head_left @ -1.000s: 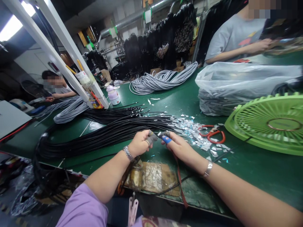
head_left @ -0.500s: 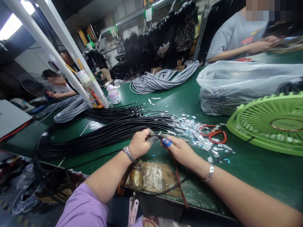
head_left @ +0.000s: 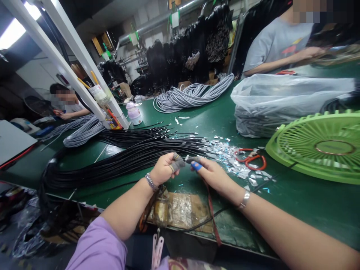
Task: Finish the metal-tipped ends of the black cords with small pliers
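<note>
Two hands occupy the centre of my head-camera view, held face to face above the flat dark-green tabletop (head_left: 303, 210). Left hand (head_left: 165, 167): grey covers on the fingertips, fingers curled, thumb set inward; I cannot tell whether anything is gripped between them. Right hand (head_left: 212, 173): blue cover on the thumb, thumb and forefinger pinched on a small white piece (head_left: 187, 158), which shows at the fingertips in the narrow gap facing the left hand. From here I cannot resolve what the white piece is attached to.

Directly behind the hands, I register a long bundle of thin black cables (head_left: 120, 165), curving in from the left, its loose ends pointing right. Those ends meet a scatter of small white and blue scraps (head_left: 227, 152). The red-handled scissors (head_left: 248, 159) lie at the right side of the scraps. Farther right I note the round lime-green plastic fan (head_left: 332, 147); behind it stands the translucent white plastic bag (head_left: 281, 101). A looped coil of grey cable (head_left: 191, 98) rests toward the far edge. Below the hands, at the near edge, I locate the brown cardboard pad (head_left: 182, 210) covered with clear tape, with a narrow dark-red strap (head_left: 213, 219) hanging beside its right end.
</note>
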`<state>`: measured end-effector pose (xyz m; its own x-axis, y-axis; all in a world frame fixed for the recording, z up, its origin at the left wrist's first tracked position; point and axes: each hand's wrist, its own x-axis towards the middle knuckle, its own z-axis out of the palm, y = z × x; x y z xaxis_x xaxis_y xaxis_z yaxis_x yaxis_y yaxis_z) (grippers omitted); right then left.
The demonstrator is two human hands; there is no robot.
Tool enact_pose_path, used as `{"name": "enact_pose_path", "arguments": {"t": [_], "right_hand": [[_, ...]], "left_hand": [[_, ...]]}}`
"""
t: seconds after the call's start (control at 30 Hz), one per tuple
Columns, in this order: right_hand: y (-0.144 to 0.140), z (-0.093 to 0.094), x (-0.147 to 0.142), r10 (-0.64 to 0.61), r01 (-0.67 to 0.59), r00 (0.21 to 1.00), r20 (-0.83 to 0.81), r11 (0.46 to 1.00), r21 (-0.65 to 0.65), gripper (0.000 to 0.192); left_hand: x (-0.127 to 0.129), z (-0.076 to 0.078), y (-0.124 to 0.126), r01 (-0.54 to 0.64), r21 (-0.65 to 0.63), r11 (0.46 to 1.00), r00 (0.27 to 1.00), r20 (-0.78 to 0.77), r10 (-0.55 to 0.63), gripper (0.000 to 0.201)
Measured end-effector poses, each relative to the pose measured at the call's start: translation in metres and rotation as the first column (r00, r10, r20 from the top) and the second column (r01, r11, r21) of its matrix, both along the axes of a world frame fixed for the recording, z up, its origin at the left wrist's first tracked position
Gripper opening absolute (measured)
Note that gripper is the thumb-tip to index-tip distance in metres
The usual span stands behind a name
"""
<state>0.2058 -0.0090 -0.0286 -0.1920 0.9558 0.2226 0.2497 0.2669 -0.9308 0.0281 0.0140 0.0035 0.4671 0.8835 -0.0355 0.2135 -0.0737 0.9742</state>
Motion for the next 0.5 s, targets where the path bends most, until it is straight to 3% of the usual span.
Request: {"name": "enact_pose_path", "arguments": {"t": [0.2,0.37,0.5], "right_hand": [[-0.0037,0.0000,-0.0017,-0.045,0.020,0.930,-0.364,0.997,-0.072,0.041],[-0.0047,-0.0013,-0.0050,-0.081,0.031,0.909,-0.410,0.992,-0.126,0.041],[-0.0053,0.0007,-0.0057,-0.093,0.025,0.893,-0.440,0.987,-0.158,0.038]], "left_hand": [[0.0028,-0.0033,0.0017,0.049,0.099,0.994,0.994,-0.105,-0.039,0.040],[0.0019,-0.0047,0.0023,0.107,0.285,0.953,0.985,-0.164,-0.061,0.033],[0.0011,-0.0053,0.0029,0.118,0.191,0.974,0.982,-0.170,-0.086,0.037]]}}
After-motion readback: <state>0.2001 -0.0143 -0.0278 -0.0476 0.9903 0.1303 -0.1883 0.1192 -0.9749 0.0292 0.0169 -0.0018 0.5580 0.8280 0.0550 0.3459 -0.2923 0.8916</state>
